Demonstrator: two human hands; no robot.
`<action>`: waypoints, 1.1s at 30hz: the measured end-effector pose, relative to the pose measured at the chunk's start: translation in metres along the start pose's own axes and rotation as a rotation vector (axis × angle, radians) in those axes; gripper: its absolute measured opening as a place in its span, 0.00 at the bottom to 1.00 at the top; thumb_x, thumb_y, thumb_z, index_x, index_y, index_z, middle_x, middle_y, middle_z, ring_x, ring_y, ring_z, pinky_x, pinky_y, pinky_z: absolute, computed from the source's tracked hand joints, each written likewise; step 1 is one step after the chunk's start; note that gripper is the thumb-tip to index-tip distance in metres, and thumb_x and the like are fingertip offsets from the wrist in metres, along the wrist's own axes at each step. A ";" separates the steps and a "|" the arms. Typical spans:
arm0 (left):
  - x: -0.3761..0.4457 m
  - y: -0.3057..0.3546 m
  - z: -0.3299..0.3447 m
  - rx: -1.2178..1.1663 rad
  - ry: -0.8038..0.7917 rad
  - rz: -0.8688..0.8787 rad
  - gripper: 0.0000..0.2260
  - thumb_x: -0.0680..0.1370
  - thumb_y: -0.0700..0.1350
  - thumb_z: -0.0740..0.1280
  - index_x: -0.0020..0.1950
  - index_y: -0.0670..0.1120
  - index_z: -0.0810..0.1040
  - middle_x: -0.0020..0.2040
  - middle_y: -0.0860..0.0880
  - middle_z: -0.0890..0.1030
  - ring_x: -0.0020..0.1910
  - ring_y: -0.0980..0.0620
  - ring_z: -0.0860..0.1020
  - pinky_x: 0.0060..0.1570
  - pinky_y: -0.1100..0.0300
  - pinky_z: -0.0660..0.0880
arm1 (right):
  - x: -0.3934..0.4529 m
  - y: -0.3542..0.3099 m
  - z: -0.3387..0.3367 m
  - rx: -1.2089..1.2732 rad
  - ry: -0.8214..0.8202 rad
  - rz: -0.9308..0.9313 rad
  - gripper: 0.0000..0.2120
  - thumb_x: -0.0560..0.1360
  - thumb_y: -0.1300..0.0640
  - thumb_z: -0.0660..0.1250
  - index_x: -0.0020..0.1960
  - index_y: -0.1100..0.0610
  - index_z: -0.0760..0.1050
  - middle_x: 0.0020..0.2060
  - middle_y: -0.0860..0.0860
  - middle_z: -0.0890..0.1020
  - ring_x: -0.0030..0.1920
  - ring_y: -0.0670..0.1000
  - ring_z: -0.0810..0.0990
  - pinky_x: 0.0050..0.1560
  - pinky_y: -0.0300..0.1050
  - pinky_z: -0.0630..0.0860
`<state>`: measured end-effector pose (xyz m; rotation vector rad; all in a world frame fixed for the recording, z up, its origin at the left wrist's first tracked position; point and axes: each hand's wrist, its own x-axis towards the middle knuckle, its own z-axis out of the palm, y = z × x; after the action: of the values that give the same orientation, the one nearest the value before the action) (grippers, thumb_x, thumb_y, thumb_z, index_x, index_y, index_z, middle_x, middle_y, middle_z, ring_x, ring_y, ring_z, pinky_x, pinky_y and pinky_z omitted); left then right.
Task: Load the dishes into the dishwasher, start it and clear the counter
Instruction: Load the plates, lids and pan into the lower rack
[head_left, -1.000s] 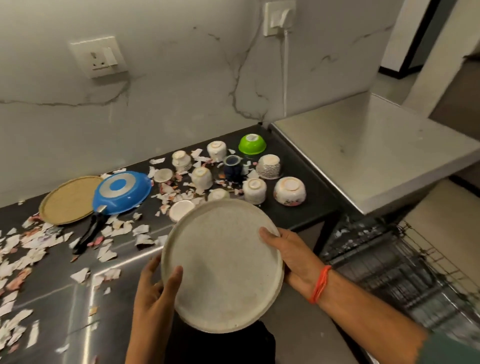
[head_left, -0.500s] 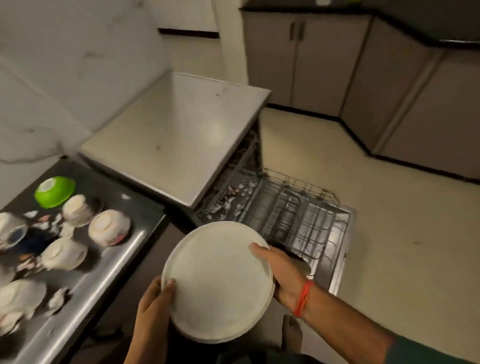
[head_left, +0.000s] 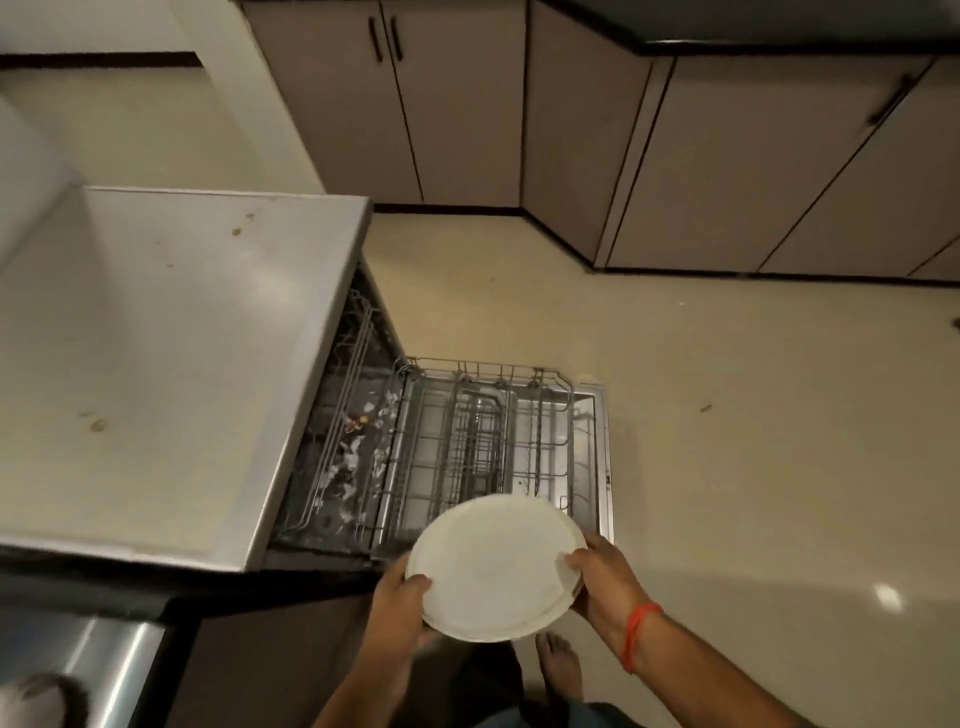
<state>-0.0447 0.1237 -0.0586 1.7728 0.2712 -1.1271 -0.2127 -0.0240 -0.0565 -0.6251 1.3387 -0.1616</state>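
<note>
One white plate (head_left: 493, 566) is held level between two hands, above the near edge of the pulled-out rack (head_left: 483, 447) and the floor (head_left: 727, 415). The left hand (head_left: 400, 597) grips the plate's left rim, thumb curled over the top and fingers beneath. The right hand (head_left: 605, 577) grips the right rim the same way, thumb on the upper face; one orange band (head_left: 636, 634) circles that wrist. The one dishwasher (head_left: 171, 364) stands at left with its door (head_left: 602, 457) dropped flat, and the single wire rack rolled out on it holds no dishes that can be made out. Behind the rack, inside the tub, many small white scraps (head_left: 358, 452) lie scattered, too many and too blurred to count. The dishwasher's pale top carries a few brown spots. One bare foot (head_left: 558, 660) shows below the plate. At lower left a strip of steel counter (head_left: 119, 670) appears, with one blurred white thing (head_left: 31, 701) at the corner; what it is cannot be told. Along the far wall run about five cabinet doors (head_left: 467, 104), with three dark handles visible.
</note>
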 end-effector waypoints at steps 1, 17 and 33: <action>0.011 0.003 0.005 0.027 -0.023 -0.024 0.16 0.78 0.32 0.60 0.64 0.42 0.78 0.54 0.41 0.81 0.49 0.43 0.79 0.29 0.55 0.79 | 0.011 -0.001 0.000 -0.006 0.039 -0.001 0.22 0.76 0.70 0.56 0.66 0.58 0.75 0.54 0.62 0.82 0.54 0.64 0.81 0.42 0.53 0.82; 0.170 0.009 0.059 0.387 -0.049 -0.217 0.15 0.84 0.40 0.64 0.71 0.48 0.74 0.51 0.48 0.82 0.40 0.51 0.83 0.32 0.58 0.79 | 0.164 0.005 -0.008 -0.012 0.225 0.150 0.12 0.79 0.69 0.63 0.59 0.58 0.73 0.50 0.58 0.78 0.49 0.63 0.81 0.28 0.45 0.81; 0.331 -0.041 0.116 0.431 -0.029 -0.283 0.15 0.83 0.39 0.63 0.69 0.47 0.78 0.64 0.41 0.78 0.53 0.43 0.81 0.32 0.58 0.78 | 0.323 0.024 -0.013 -0.068 0.218 0.291 0.23 0.80 0.68 0.60 0.74 0.59 0.64 0.49 0.61 0.80 0.33 0.56 0.83 0.28 0.44 0.81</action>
<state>0.0444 -0.0472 -0.3548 2.1397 0.2826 -1.4970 -0.1511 -0.1555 -0.3468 -0.4716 1.6361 0.0542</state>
